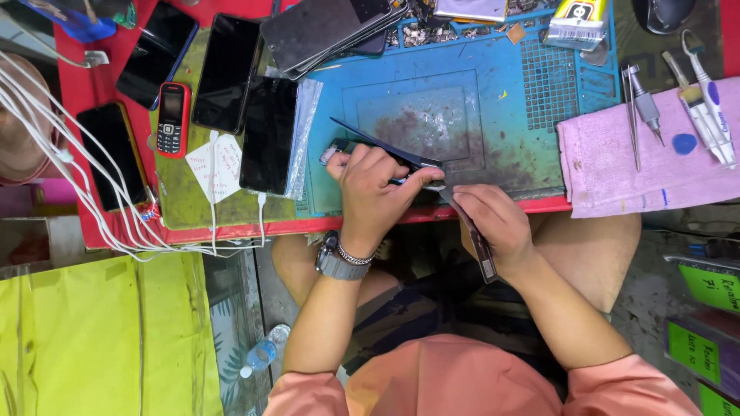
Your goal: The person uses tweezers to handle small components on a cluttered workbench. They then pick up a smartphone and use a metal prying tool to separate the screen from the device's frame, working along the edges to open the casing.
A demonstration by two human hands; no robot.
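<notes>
Gripping dark phone [362, 148] at blue mat [478, 92] near edge: left hand [375, 187]; right hand [493, 219] clasped thin dark tool [470, 227].

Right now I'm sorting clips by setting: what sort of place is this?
Likely a phone repair bench: loose phones beside a blue work mat, tweezers on a pink cloth.

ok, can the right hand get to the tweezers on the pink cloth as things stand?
Probably yes, but not free-handed. The right hand is holding a flat dark strip at the blue mat's near edge. The tweezers lie uncovered on the pink cloth on that side, with nothing between.
</notes>
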